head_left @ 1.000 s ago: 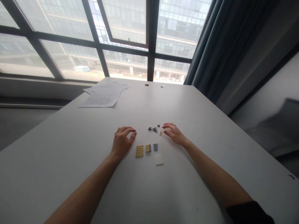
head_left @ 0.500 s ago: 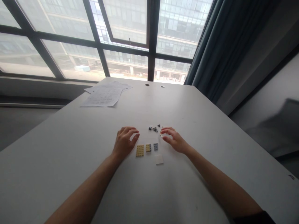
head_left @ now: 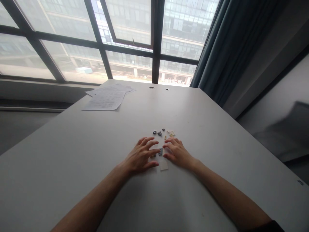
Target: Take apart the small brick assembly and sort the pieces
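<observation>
On the white table [head_left: 72,154] my left hand [head_left: 141,157] lies with fingers spread over the tan studded plate, which it hides, and over most of the tan-and-grey brick. My right hand [head_left: 175,152] rests beside it, fingers apart, its fingertips near a small grey studded brick [head_left: 160,151] between the two hands. A white flat tile [head_left: 163,165] lies just under the right hand's thumb side. Further from me, a small heap of tiny dark parts [head_left: 158,132] and a few cream parts [head_left: 171,132] lie loose. Neither hand visibly grips anything.
Printed paper sheets [head_left: 106,97] lie at the table's far left. Two round cable holes [head_left: 151,87] sit near the far edge. Beyond are large windows and a dark curtain [head_left: 224,54] at the right.
Both hands have moved inward and toward me. The left hand slid right over the tan plate. The right hand left the cream parts, which now lie uncovered, and came down to the grey brick.
</observation>
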Tool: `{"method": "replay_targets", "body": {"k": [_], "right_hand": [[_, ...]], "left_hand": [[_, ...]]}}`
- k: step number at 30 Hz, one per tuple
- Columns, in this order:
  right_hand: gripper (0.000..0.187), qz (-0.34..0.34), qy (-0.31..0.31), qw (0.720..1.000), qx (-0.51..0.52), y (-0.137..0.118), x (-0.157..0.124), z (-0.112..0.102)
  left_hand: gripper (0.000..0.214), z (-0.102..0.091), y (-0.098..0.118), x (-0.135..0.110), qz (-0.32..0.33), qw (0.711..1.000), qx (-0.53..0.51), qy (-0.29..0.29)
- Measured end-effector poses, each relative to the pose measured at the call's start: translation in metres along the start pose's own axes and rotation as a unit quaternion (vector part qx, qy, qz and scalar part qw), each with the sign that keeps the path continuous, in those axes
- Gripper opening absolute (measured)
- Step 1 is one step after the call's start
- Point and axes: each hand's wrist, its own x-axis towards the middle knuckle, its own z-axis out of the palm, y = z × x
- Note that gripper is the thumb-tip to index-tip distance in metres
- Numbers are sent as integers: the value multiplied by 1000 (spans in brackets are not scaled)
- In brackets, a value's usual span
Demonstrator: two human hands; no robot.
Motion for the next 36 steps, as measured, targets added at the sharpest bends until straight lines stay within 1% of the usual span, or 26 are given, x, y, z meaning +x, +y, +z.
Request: {"method": "replay_targets", "body": {"k": [5, 13, 21, 28, 32, 34, 36], "right_hand": [[27, 23, 3, 1000, 17, -1, -1, 0], [23, 23, 11, 999, 25, -1, 0, 2], [23, 23, 14, 999, 24, 0, -1, 3], [23, 22, 15, 999, 22, -1, -1, 3], [26, 23, 20, 999, 27, 0, 0, 3], [33, 25, 37, 998, 35, 1, 0, 0], [37, 32, 61, 997, 42, 4, 2, -5]], "left_hand": [[46, -1, 1, 1, -11, 1000, 8, -18], [46, 1, 1, 1, -19, 999, 9, -32], [44, -2, 3, 2, -26, 999, 1, -30], [42, 0, 3, 1, -25, 999, -21, -8], [48, 3, 0, -1, -29, 999, -29, 3], [52, 4, -5, -2, -35, 998, -40, 32], [53, 5, -11, -5, -53, 994, -49, 78]]}}
